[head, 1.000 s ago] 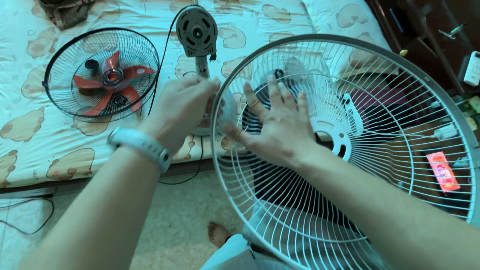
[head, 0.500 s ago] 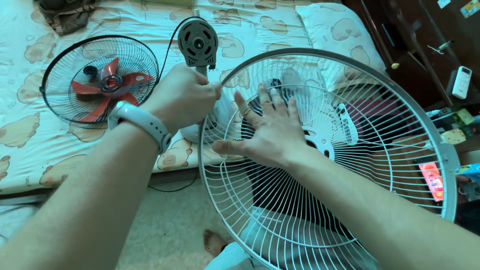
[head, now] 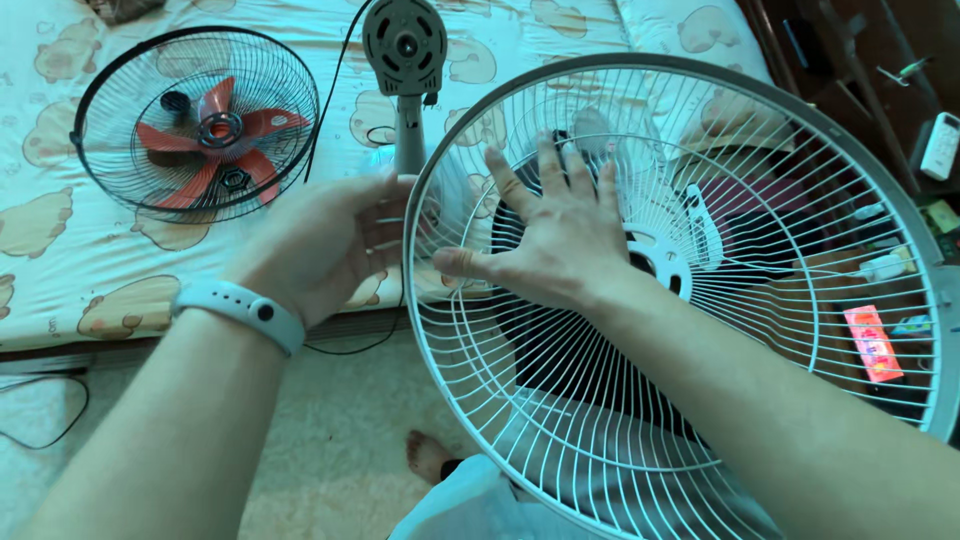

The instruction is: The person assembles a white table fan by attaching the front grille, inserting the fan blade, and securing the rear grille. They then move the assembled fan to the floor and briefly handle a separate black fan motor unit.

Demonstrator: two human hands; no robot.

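A large round white wire guard (head: 720,330) fills the right of the view, tilted toward the camera, its thin spokes fanning from a flat white hub plate to a grey outer rim. The right hand (head: 560,235) lies flat inside its dish, fingers spread wide and palm pressed on the spokes just left of the hub; it grips nothing. The left hand (head: 325,240) is at the guard's left rim, fingers curled loosely round the edge wires; how firmly they close cannot be told. A pale smooth band (head: 240,310) circles that wrist.

Beyond the hands lies a bed (head: 60,260) with a soft pale sheet printed with tan blotches. On it rests a dark wire guard (head: 195,120), round and shallow, holding a red three-bladed plastic blade (head: 215,135) and small dark nuts. Near it, just behind the left hand, stands the grey fan motor (head: 405,45) on a pale neck, its round face ribbed, a black cord trailing off. Through the white wires show dark wooden furniture, a small red packet (head: 872,343) and a white remote (head: 942,145). Below, a bare foot (head: 428,465) rests on a speckled floor.
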